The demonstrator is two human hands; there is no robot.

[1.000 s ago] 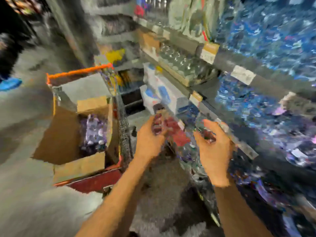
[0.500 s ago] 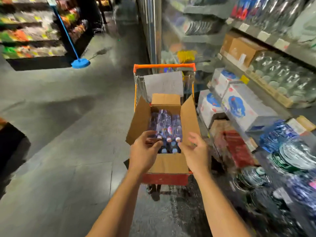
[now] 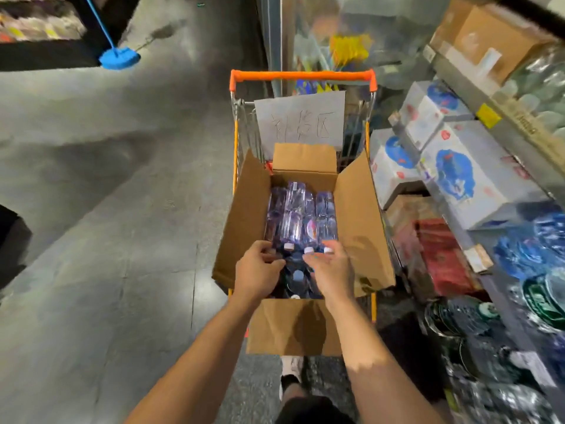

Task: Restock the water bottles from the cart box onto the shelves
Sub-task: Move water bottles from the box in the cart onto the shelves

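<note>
1. Grey shop flooring (image 3: 107, 240) is seen on the left, and shelves (image 3: 477, 96) stocked with boxes and glassware run along the right.
2. An orange-handled cart (image 3: 301, 76) is parked ahead, and an open cardboard box (image 3: 357, 215) is carried in it, all four flaps folded outward.
3. Clear water bottles (image 3: 301, 218) are laid inside the box, their white caps turned toward the hands.
4. The left hand (image 3: 256, 270) is reached into the near end of the box, its fingers curled over the bottle ends; whether a bottle is actually gripped cannot be told.
5. The right hand (image 3: 331, 270) is lowered just beside it, fingers bent over the caps; its hold cannot be told either.
6. A handwritten paper sign (image 3: 301, 120) is propped beyond the hands, behind the far flap.
7. A blue mop (image 3: 119, 58) is seen far off to the left.
</note>
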